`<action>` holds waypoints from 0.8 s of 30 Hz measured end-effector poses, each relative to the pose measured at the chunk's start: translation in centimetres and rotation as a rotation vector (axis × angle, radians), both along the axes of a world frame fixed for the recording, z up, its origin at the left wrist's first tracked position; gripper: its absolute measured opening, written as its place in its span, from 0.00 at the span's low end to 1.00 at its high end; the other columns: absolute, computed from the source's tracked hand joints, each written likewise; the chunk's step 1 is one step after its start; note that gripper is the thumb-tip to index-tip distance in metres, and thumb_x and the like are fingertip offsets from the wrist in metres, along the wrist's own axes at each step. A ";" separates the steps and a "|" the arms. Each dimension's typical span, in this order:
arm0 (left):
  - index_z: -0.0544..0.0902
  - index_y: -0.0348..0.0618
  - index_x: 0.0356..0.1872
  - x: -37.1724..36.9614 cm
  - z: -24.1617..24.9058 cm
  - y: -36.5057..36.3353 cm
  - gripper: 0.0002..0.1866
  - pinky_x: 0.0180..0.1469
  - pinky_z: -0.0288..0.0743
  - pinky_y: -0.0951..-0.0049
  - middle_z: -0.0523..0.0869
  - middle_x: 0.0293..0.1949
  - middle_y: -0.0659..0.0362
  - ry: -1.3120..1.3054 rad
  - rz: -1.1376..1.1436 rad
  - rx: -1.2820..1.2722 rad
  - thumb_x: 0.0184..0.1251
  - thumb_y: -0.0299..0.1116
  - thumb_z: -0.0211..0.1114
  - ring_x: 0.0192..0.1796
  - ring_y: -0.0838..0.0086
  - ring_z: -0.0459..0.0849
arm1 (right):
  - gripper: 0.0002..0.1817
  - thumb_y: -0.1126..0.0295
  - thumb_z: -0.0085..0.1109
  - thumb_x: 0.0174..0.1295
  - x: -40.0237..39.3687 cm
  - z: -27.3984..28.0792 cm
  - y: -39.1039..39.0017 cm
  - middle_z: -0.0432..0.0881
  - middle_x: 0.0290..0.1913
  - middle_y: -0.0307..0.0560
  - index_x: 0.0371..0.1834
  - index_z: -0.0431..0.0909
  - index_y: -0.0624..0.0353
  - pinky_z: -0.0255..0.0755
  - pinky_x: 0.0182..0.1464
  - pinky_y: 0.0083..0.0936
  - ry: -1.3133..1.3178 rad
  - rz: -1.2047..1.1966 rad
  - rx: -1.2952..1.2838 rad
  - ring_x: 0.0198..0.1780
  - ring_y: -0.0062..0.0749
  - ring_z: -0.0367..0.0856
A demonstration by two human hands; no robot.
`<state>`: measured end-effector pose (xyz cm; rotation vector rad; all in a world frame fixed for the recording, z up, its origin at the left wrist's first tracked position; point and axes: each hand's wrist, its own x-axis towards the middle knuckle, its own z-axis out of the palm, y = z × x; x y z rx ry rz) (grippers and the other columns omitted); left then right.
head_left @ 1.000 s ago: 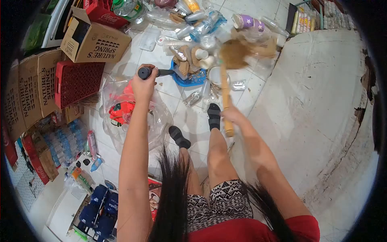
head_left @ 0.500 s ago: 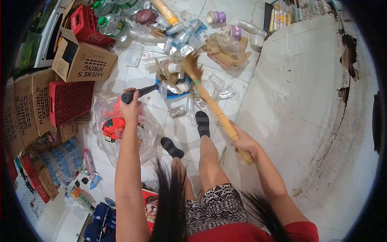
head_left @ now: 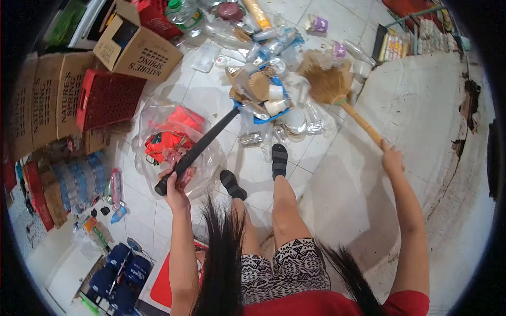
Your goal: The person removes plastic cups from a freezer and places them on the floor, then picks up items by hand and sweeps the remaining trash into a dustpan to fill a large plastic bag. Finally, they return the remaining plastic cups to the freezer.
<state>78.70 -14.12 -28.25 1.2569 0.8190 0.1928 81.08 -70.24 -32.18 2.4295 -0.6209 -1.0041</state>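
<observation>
My left hand (head_left: pixel 176 194) is wrapped round the end of the long black handle of a blue dustpan (head_left: pixel 274 118). The pan is heaped with cardboard pieces and white paper cups (head_left: pixel 276 108). To the right, my right hand (head_left: pixel 392 161) grips the bamboo handle of a broom (head_left: pixel 329 87). Its bristles are spread over the floor right of the dustpan, among clear plastic cups and flattened cardboard. Below my left forearm's reach and partly behind the handle lies a clear plastic bag (head_left: pixel 150 124) with red wrappers inside.
Plastic bottles (head_left: pixel 184 17) and crumpled packaging lie beyond the dustpan, with purple cups (head_left: pixel 316 23) farther right. Cardboard boxes (head_left: pixel 150 55) and a red crate (head_left: pixel 110 100) line the left. A worn whitish panel (head_left: pixel 421 100) borders the right side. My feet stand between.
My left hand has come nearer my body, and the dustpan's handle now shows at full length. The broom has swung right, away from the dustpan. The view has shifted too.
</observation>
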 end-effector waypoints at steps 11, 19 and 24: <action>0.68 0.45 0.37 -2.6 8.0 -0.5 0.11 0.27 0.77 0.77 0.74 0.43 0.52 0.059 0.209 -0.060 0.50 0.30 0.51 0.36 0.64 0.79 | 0.35 0.73 0.45 0.50 0.5 0.6 -2.2 0.50 0.60 0.47 0.61 0.43 0.37 0.47 0.53 0.54 -0.133 0.438 -0.284 0.58 0.48 0.52; 0.66 0.45 0.36 -3.0 8.3 -1.3 0.09 0.30 0.77 0.73 0.74 0.40 0.54 -0.041 0.189 -0.093 0.53 0.31 0.51 0.34 0.63 0.79 | 0.33 0.73 0.46 0.49 -0.4 2.5 -1.0 0.55 0.57 0.46 0.60 0.48 0.39 0.48 0.53 0.53 -0.133 0.317 -0.297 0.58 0.47 0.52; 0.65 0.43 0.36 -2.8 8.2 -0.3 0.09 0.37 0.75 0.67 0.71 0.40 0.53 -0.046 0.211 -0.051 0.54 0.32 0.49 0.37 0.56 0.77 | 0.24 0.73 0.46 0.48 1.2 3.9 -1.2 0.72 0.42 0.41 0.52 0.63 0.43 0.58 0.44 0.43 -0.032 0.170 -0.143 0.47 0.38 0.66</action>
